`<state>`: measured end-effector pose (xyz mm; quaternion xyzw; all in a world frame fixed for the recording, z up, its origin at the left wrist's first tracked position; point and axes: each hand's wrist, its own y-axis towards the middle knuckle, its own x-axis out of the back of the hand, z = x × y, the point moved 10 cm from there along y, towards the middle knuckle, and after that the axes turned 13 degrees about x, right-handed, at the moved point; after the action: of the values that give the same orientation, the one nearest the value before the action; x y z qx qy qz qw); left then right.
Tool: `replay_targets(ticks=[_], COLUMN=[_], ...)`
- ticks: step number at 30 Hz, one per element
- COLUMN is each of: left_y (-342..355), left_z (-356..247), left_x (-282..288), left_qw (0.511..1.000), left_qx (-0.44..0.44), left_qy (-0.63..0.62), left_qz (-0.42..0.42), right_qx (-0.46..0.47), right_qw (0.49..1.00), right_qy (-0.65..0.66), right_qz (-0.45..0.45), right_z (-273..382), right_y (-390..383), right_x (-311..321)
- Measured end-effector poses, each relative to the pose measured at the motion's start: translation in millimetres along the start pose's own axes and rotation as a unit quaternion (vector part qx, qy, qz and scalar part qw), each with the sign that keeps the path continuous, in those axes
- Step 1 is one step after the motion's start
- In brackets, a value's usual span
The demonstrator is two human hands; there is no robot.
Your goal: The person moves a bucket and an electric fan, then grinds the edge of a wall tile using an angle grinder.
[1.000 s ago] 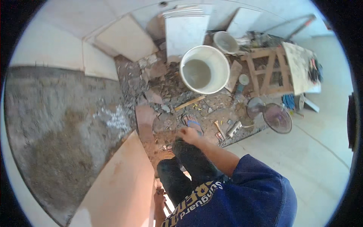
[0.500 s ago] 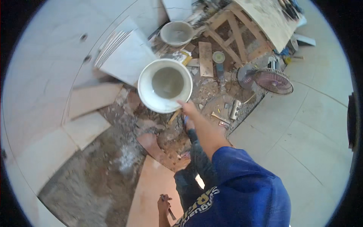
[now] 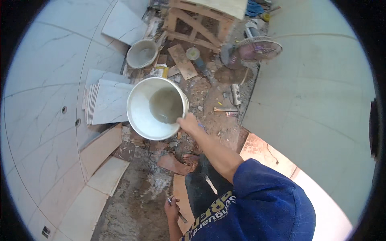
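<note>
My right hand (image 3: 186, 121) grips the rim of a large white bucket (image 3: 140, 114), which is tipped slightly and holds grey, cloudy liquid in its bottom. Low at the bottom of the view, my left hand (image 3: 171, 207) is closed on a slim metal tool (image 3: 182, 217) that points down past my leg. Just left of the bucket, several white marbled tiles (image 3: 107, 104) lean in a stack. Beyond the bucket, a smaller pale tub (image 3: 142, 54) sits among rubble and wood scraps.
A wooden stand (image 3: 198, 27) with a pale board on top is at the back. A pedestal fan (image 3: 259, 49) and small tools (image 3: 225, 109) are at the right of the rubble. Tiled wall (image 3: 44, 120) runs along the left. Pale flooring (image 3: 309, 100) lies right, loose boards (image 3: 99, 150) lower left.
My right hand has risen from beside my knee to grip the bucket, which has moved. The view has turned, so the stand and fan now appear higher and further left.
</note>
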<state>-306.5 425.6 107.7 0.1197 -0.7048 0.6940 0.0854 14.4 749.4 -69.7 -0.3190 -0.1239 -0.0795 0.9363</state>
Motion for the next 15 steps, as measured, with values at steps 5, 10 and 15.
replay_targets(ticks=[5,10,15], left_y=[19.0,42.3,63.2], left_z=[13.6,24.9,26.6], left_x=[38.3,90.0,128.7], left_qw=[0.995,0.991,0.991], left_qx=[-0.014,0.044,0.080], left_qy=[0.097,0.127,0.099], left_qz=[-0.006,-0.014,0.028], right_qx=[0.023,-0.122,-0.113], right_qw=[0.995,0.942,0.932], right_qy=[0.049,0.250,0.241], right_qz=[-0.079,-0.189,-0.246], right_z=[-16.8,-88.0,-187.4], right_y=[-109.7,-204.9,-244.6], right_x=[63.9,101.8,136.2])
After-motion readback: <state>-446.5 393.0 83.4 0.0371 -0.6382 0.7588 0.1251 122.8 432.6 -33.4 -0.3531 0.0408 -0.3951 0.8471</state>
